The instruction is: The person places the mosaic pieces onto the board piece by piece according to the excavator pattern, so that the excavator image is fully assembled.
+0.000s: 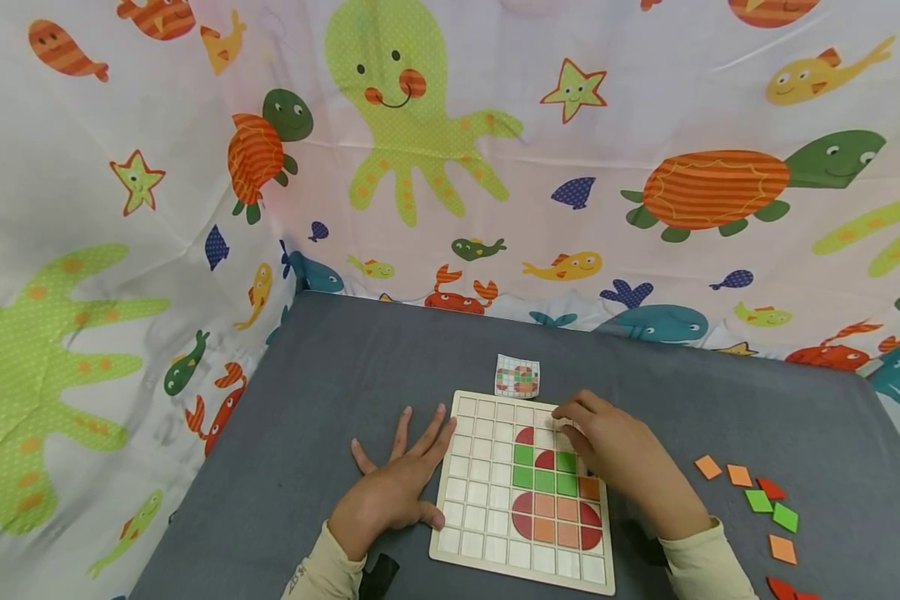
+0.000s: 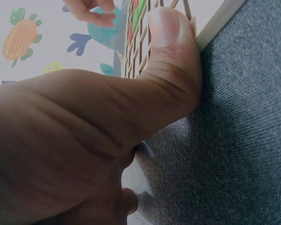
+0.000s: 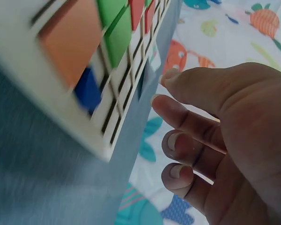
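Observation:
A wooden grid board [image 1: 474, 492] lies on the grey cloth. Green tiles [image 1: 523, 477], orange tiles [image 1: 544, 531] and rounded red pieces [image 1: 523, 515] fill some of its cells. My left hand [image 1: 393, 492] is spread at the board's left side, its thumb [image 2: 171, 51] on the rim and a fingertip near the upper left corner. Over the upper right corner hovers my right hand [image 1: 622, 450], fingers loosely bent, with no piece showing between thumb and forefinger. A blue piece [image 3: 88, 90] sits beside an orange tile at the right edge, mostly hidden in the head view.
A small printed pattern card [image 1: 517, 377] lies against the board's far edge. To the right are scattered loose orange tiles [image 1: 708, 467], green tiles [image 1: 759, 501] and red pieces [image 1: 780, 588]. A curtain [image 1: 495, 150] with sea animals hangs behind and at the left.

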Demonstrator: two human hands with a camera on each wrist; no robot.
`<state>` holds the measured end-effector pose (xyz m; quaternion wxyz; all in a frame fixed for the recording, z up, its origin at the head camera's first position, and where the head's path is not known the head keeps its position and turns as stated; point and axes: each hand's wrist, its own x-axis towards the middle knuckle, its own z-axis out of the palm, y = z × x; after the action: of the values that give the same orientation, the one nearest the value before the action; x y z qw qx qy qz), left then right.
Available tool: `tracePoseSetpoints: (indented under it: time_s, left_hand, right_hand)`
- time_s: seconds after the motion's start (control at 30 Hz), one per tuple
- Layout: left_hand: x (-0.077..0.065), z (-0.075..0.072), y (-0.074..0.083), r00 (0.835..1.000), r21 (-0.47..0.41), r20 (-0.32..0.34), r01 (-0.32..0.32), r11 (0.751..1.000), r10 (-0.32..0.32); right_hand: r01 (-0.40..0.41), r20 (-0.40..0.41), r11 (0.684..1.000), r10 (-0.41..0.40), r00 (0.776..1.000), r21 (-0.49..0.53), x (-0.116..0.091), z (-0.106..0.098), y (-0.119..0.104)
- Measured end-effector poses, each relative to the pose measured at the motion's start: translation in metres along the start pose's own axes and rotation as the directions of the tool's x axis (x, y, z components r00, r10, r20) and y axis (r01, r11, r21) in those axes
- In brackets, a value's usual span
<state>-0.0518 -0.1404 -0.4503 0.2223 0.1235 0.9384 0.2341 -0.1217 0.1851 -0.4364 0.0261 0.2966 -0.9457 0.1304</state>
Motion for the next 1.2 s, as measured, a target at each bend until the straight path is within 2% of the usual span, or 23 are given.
tracePoseSetpoints:
  time_s: [0.17,0.23,0.47,0.63,0.8,1.03,1.2]
  left_hand:
    - [0.004,0.006,-0.006,0.999,-0.001,-0.023,-0.031,1.000,0.031]
    - [0.005,0.007,-0.006,0.999,0.010,-0.023,-0.024,1.000,0.024]
    - [0.009,0.012,-0.012,1.000,0.007,-0.004,-0.019,1.000,0.019]
    - [0.004,0.008,-0.008,1.000,0.001,0.005,-0.012,1.000,0.012]
    - [-0.001,0.002,-0.002,1.000,0.000,-0.002,-0.008,1.000,0.008]
    - [0.003,0.006,-0.005,1.000,-0.014,0.006,0.003,1.000,-0.003]
    - [0.003,0.006,-0.005,1.000,-0.009,0.003,0.011,1.000,-0.011]
  right_hand:
    - [-0.095,0.009,0.995,0.095,0.995,-0.006,-0.013,-0.009,0.017]
    - [-0.125,-0.002,0.992,0.125,0.992,-0.010,-0.020,-0.014,0.025]
    - [-0.198,-0.104,0.980,0.194,0.976,-0.029,-0.053,-0.027,0.056]
    - [-0.256,-0.150,0.966,0.250,0.957,-0.027,-0.079,-0.034,0.081]
    - [-0.368,-0.051,0.930,0.367,0.929,-0.012,-0.097,-0.039,0.098]
    - [-0.490,0.106,0.871,0.491,0.865,-0.033,-0.111,-0.042,0.111]
    - [-0.501,0.103,0.865,0.500,0.860,-0.022,-0.117,-0.039,0.112]
